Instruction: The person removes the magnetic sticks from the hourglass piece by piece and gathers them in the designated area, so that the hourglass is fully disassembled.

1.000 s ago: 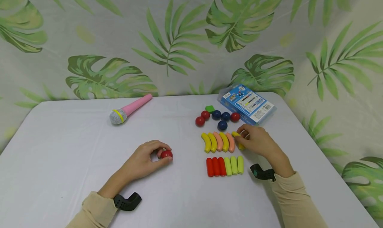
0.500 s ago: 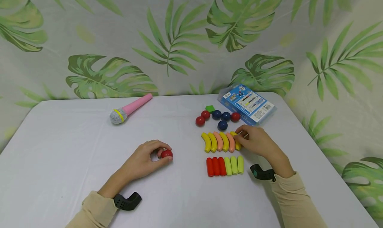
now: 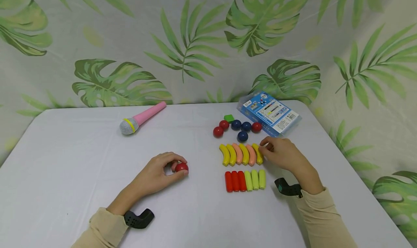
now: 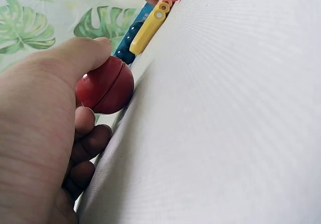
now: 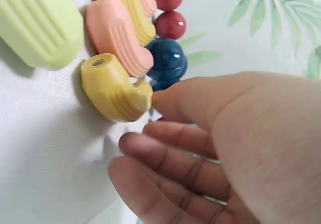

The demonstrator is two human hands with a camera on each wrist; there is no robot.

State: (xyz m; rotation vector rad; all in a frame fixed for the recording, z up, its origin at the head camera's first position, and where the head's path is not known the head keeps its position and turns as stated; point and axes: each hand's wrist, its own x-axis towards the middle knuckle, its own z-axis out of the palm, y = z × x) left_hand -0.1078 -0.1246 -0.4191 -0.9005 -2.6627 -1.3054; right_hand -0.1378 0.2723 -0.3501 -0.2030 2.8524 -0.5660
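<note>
My left hand (image 3: pixel 163 171) rests on the table and holds a glossy red ball (image 3: pixel 182 167) between thumb and fingers; a seam runs round the ball (image 4: pixel 108 86) in the left wrist view. At the right end of a row of curved yellow and pink rods lies a yellow curved rod (image 3: pixel 257 154). Right beside it is my right hand (image 3: pixel 281 153). In the right wrist view my thumb tip overlaps the end of this yellow curved rod (image 5: pixel 115 91), while the other fingers (image 5: pixel 165 158) spread apart from it.
Red and pale green straight rods (image 3: pixel 255 180) lie in a row nearer me. Behind the curved rods are several red and dark blue balls (image 3: pixel 242 136), a green piece (image 3: pixel 228 118) and a blue box (image 3: pixel 270 112). A pink toy microphone (image 3: pixel 143 118) lies at the back left.
My right hand slid the last yellow curved rod left against the pink one, then loosened and drew slightly right. The left hand stayed still with the red ball.
</note>
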